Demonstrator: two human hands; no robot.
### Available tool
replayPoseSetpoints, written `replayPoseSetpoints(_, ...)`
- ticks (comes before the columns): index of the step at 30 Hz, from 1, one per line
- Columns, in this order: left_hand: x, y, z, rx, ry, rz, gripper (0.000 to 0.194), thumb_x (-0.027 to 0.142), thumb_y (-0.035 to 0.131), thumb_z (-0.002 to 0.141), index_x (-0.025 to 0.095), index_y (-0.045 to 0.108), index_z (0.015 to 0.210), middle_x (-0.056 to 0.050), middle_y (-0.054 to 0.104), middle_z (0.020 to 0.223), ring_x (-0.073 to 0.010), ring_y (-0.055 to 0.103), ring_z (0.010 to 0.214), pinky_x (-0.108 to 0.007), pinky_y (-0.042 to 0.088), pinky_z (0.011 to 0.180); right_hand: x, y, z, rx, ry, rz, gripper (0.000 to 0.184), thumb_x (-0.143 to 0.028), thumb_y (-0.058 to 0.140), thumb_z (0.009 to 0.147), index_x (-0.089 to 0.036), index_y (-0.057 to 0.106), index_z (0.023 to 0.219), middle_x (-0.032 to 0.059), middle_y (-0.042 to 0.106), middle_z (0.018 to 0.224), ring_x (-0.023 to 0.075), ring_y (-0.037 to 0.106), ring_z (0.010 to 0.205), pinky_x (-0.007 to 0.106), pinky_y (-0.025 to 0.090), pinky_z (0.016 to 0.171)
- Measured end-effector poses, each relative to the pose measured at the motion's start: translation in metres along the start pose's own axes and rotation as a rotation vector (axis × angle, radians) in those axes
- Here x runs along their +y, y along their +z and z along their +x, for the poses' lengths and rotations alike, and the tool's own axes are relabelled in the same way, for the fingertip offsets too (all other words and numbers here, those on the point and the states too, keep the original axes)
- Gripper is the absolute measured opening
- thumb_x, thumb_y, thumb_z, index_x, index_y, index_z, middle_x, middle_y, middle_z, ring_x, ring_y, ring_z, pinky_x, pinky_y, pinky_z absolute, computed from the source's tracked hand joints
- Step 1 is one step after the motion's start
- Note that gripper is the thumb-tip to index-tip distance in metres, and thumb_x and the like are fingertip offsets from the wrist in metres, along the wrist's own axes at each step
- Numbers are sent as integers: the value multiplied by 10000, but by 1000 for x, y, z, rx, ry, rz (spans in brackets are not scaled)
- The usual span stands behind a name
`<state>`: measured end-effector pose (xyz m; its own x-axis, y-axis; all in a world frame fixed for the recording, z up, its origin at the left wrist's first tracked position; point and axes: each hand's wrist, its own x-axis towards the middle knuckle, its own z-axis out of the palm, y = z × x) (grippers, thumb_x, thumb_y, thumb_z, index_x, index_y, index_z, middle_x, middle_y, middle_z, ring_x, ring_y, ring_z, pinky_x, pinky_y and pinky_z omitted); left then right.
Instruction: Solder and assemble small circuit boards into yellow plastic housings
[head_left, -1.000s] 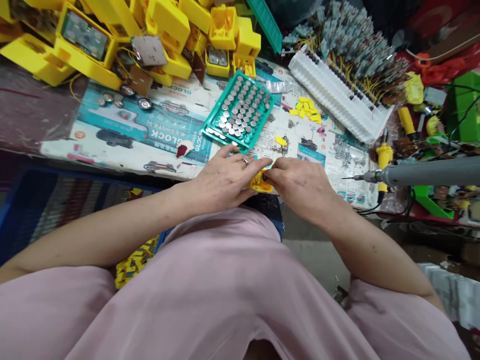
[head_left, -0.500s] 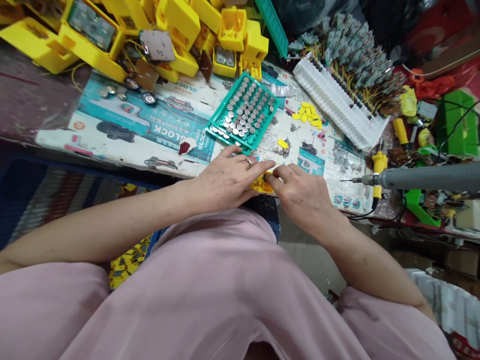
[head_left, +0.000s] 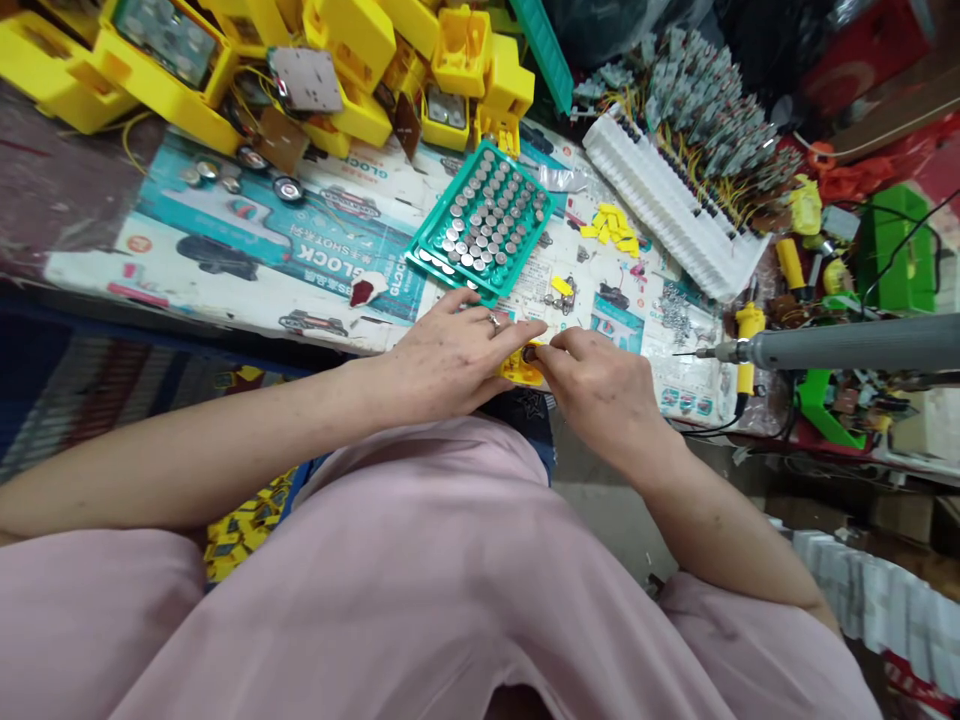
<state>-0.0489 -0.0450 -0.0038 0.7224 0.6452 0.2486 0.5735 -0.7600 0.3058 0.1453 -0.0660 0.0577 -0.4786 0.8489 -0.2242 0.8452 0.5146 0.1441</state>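
Observation:
At the table's front edge, my left hand (head_left: 442,352) is closed around a small yellow plastic casing (head_left: 519,373). A small dark round part (head_left: 529,353) shows at the casing's open top. The fingertips of my right hand (head_left: 600,388) pinch at that round part, and their tips are partly hidden. Just beyond my left hand lies a green tray (head_left: 517,272) with many silver button cells (head_left: 491,215) standing in rows. A single yellow piece (head_left: 562,286) rests on the table past my fingers.
Large yellow housings (head_left: 352,45) pile up at the back left. A white rack (head_left: 667,205) with wired grey parts stands at the back right, near loose yellow pieces (head_left: 613,228). An electric screwdriver (head_left: 840,345) juts in from the right, above a yellow-handled tool (head_left: 747,350).
The view has shifted slightly. Both hands stay at the yellow casing, and the dark round part at its top shows more clearly as my right fingertips shift a little.

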Motion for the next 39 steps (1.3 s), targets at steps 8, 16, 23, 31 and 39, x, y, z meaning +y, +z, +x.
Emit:
replayPoseSetpoints(8, 0, -1, 1, -12, 5, -6, 524, 346, 551, 947, 137, 454, 1417, -118, 753, 1087, -264, 693, 1046, -429, 445, 993, -3, -7, 4, -79, -21, -18, 292, -116, 464, 958, -157, 737, 1052, 114, 708, 947, 194, 603, 858, 327, 209, 550)
replayPoseSetpoints(16, 0, 0, 0, -20, -2, -41, 532, 329, 549, 952, 134, 446, 1436, -131, 744, 1116, -272, 687, 1073, -453, 439, 1023, -2, -5, 4, -89, -28, -12, 278, -141, 472, 970, -170, 731, 1069, 104, 705, 950, 180, 602, 814, 324, 193, 539)
replayPoseSetpoints(23, 2, -2, 3, -28, -1, -2, 506, 348, 523, 962, 137, 470, 1419, -119, 750, 1059, -268, 694, 1036, -458, 448, 1018, -3, 15, -11, 272, 1, -35, 268, -197, 482, 1004, -197, 746, 960, 48, 774, 984, 168, 610, 821, 313, 333, 633)
replayPoseSetpoints(31, 8, 0, 2, 58, 22, 36, 296, 284, 515, 939, 141, 651, 1158, -133, 753, 1091, -293, 707, 1004, -496, 472, 980, -12, 36, -26, 419, -42, -86, 258, -186, 492, 997, -191, 736, 1078, 45, 771, 1153, 155, 656, 868, 307, 409, 679)
replayPoseSetpoints(39, 7, 2, -1, 105, 89, 68, 273, 266, 474, 972, 137, 686, 1086, -110, 763, 1099, -268, 719, 974, -509, 468, 1016, -20, 31, -20, 383, 17, -31, 289, -155, 464, 1003, -189, 740, 1079, 38, 772, 1152, 131, 663, 784, 300, 408, 665)
